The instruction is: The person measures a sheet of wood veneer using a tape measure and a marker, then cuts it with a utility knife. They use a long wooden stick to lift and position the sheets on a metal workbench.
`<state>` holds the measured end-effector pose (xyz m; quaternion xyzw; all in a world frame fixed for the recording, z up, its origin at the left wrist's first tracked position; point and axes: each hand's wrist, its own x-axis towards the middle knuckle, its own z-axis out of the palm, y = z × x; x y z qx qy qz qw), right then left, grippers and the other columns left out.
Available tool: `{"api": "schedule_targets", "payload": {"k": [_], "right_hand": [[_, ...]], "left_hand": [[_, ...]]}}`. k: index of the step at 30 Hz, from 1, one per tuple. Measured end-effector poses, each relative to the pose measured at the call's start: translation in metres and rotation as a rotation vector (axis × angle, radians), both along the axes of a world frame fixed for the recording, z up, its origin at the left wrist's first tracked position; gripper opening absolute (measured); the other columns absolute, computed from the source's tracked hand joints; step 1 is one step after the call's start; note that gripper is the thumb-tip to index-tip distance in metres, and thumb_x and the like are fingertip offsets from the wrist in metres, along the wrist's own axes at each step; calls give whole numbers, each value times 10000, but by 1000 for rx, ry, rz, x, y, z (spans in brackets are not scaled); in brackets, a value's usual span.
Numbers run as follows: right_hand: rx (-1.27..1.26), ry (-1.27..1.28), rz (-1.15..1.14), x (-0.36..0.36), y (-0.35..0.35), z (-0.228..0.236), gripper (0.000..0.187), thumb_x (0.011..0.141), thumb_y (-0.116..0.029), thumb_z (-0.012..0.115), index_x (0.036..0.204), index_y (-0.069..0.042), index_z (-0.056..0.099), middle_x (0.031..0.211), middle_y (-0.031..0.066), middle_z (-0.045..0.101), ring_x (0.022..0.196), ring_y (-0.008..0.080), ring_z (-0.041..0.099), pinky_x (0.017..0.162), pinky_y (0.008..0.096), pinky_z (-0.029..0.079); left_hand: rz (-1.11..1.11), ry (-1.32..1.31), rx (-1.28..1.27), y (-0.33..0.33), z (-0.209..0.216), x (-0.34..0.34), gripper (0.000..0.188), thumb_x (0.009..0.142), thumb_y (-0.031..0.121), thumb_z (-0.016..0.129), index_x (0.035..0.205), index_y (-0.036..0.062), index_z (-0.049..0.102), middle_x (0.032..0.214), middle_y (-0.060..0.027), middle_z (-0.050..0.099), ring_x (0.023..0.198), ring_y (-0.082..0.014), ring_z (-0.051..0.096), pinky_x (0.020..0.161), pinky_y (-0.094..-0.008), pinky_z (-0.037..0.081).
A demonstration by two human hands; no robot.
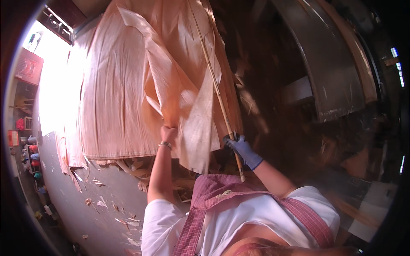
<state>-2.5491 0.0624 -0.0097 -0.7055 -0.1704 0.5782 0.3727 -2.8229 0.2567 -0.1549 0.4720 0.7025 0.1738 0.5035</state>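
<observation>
A broad stack of thin, pinkish-tan wood veneer sheets spreads out in front of me. My left hand, bare with a bracelet at the wrist, is closed on the gathered edge of a loose veneer sheet, which folds and twists above it. A paler flap of veneer hangs just right of that hand. My right hand, in a blue and black glove, is wrapped round a long bamboo stick. The stick slants up and away over the right part of the stack, its near end by my apron.
Torn veneer scraps litter the grey floor at left. At right stands a dark, flat metal surface with a wooden edge. Coloured items line the far left, near a red box. Bright light washes out the upper left.
</observation>
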Motion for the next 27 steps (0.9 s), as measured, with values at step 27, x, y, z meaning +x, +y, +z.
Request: {"api": "schedule_targets", "payload": {"k": [27], "right_hand": [[208, -12, -153, -118, 75, -99, 227, 804, -115, 795, 881, -107, 581, 705, -47, 551, 622, 61, 519, 545, 239, 441]], "left_hand": [[138, -830, -298, -36, 3, 39, 428, 892, 206, 686, 1246, 32, 518, 1045, -67, 645, 950, -155, 626, 779, -300, 525]]}}
